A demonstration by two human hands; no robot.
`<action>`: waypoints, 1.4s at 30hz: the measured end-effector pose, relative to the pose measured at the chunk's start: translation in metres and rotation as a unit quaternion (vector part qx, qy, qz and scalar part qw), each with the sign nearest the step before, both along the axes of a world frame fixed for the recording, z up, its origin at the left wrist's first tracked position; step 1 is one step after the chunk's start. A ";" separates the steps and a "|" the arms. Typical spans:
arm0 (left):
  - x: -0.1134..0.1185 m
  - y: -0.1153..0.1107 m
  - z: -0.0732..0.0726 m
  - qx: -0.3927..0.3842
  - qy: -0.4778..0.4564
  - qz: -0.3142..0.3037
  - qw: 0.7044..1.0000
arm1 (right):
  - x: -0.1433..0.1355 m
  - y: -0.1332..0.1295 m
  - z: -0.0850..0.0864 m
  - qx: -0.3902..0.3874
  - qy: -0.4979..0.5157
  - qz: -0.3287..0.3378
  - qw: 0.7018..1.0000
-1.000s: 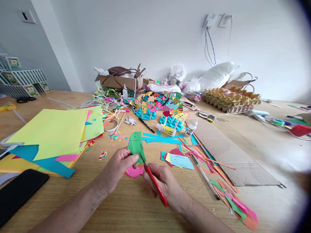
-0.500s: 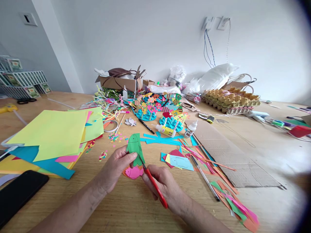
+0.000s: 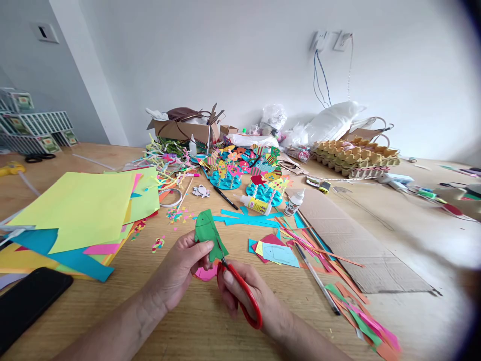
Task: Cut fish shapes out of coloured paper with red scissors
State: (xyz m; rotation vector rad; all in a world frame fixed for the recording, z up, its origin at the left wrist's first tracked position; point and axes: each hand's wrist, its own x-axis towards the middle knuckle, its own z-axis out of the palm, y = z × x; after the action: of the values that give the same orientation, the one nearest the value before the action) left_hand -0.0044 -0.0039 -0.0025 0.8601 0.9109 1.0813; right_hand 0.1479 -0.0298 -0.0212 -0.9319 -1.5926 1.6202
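My left hand (image 3: pixel 180 268) pinches a green paper fish (image 3: pixel 206 226) between thumb and fingers, above the table. A drawn outline and an eye show on the paper. In my right hand (image 3: pixel 250 286) are red-handled scissors (image 3: pixel 250 301), their blades at the right edge of the green paper near its lower end. Just below the green piece a pink paper fish (image 3: pixel 206 273) lies on the table, partly covered by my left hand. To the right, a light blue paper piece with a drawn fish (image 3: pixel 280 254) rests on a few coloured scraps.
Yellow paper sheets (image 3: pixel 86 205) and a black phone (image 3: pixel 33 306) lie at left. Glue bottles (image 3: pixel 294 201) stand or lie near blue egg-carton bases with paper fish (image 3: pixel 265 190). A pen (image 3: pixel 317 278), paper strips (image 3: pixel 356 301) and cardboard (image 3: pixel 361 245) are at right.
The scissor handles have spread wider apart. The green paper has tilted slightly and shifted a little down, covering more of the pink fish.
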 end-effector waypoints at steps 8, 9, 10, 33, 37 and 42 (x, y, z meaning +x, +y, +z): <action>0.002 -0.002 0.002 -0.001 0.006 -0.015 1.000 | 0.001 0.001 0.000 -0.011 0.009 0.005 1.000; 0.003 -0.003 0.002 0.001 0.011 -0.019 1.000 | 0.001 0.001 0.000 -0.010 0.006 0.004 1.000; 0.003 -0.003 0.002 0.004 0.016 -0.021 1.000 | 0.001 0.001 0.000 -0.008 0.002 0.003 1.000; 0.003 -0.005 0.000 0.031 0.031 -0.025 0.999 | 0.001 -0.002 0.004 -0.008 -0.053 -0.022 0.998; 0.002 -0.005 0.001 0.038 0.034 -0.025 0.998 | 0.000 -0.002 0.003 -0.011 -0.050 -0.023 0.998; 0.001 -0.004 0.000 0.039 0.037 -0.029 0.998 | 0.000 -0.002 0.001 -0.015 -0.046 -0.024 0.999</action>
State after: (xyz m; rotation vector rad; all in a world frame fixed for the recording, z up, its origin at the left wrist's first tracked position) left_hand -0.0038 -0.0077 -0.0021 0.9899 0.9049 1.0465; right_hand 0.1481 -0.0317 -0.0199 -1.0660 -1.5973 1.5931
